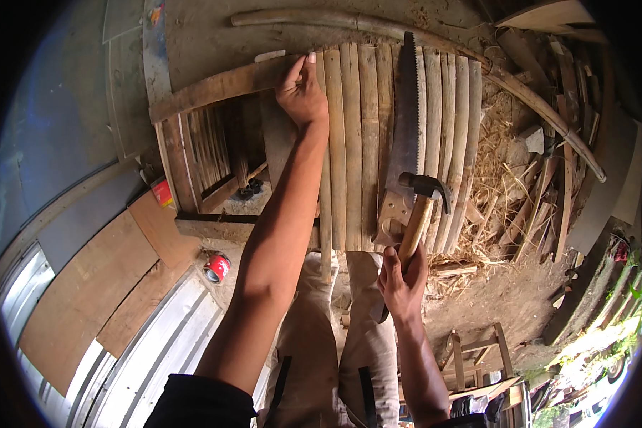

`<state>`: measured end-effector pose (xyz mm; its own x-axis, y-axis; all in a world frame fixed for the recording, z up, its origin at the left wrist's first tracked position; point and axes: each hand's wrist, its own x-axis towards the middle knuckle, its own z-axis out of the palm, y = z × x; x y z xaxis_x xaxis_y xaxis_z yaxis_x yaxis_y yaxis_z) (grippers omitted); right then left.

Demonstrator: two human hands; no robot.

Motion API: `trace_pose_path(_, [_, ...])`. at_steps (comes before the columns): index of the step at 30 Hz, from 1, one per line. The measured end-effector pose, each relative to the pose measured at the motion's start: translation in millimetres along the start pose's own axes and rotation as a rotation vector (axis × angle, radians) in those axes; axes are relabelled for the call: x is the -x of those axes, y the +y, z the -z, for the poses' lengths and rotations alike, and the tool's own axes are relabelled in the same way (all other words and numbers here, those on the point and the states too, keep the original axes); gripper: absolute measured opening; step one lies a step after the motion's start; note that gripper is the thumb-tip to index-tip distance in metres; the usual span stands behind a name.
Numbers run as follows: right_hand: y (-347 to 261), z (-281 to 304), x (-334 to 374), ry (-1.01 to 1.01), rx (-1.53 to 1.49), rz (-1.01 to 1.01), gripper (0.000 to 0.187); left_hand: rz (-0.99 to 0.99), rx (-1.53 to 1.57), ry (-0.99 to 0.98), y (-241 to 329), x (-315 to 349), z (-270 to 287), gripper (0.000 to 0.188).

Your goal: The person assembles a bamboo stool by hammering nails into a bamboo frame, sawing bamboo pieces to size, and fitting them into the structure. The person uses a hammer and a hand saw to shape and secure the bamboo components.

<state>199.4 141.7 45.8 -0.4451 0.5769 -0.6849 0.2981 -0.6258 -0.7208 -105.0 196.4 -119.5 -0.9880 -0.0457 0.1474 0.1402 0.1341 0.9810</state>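
Note:
My right hand [404, 282] is wrapped round the wooden handle of a claw hammer [419, 217], its dark head raised over the slats. At the far edge of a wooden frame [221, 87], my left hand [303, 96] is closed in a pinch beside the leftmost bamboo slat [330, 160]; whatever its fingertips hold is too small to see. Several bamboo slats [369, 135] lie side by side across the frame. A handsaw [404, 135] rests lengthwise on them, blade pointing away, its handle partly behind the hammer and hand.
Left of the slats, the frame is uncovered. A red can [217, 267] stands on the floor near plywood pieces [85, 321]. A long bamboo pole [535, 100] curves behind the frame. Shavings [503, 153] and scrap wood [542, 207] lie to the right. A small wooden stand [481, 346] is nearer.

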Motion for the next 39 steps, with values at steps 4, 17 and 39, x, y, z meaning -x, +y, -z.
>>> trace_pose_path(4, [1.2,0.7,1.4,0.006,-0.009,-0.026,0.026,0.054,0.037,-0.005,2.9,2.2,0.1,0.024])
trace_pose_path(17, [-0.6,1.4,1.4,-0.014,0.017,0.018,0.025,0.046,-0.061,-0.041,16.5,15.4,6.7,0.023])
trace_pose_path(39, [8.1,7.3,-3.4,0.093,0.055,0.0,0.027,0.122,0.169,-0.056,0.7,4.0,-4.1,0.02])
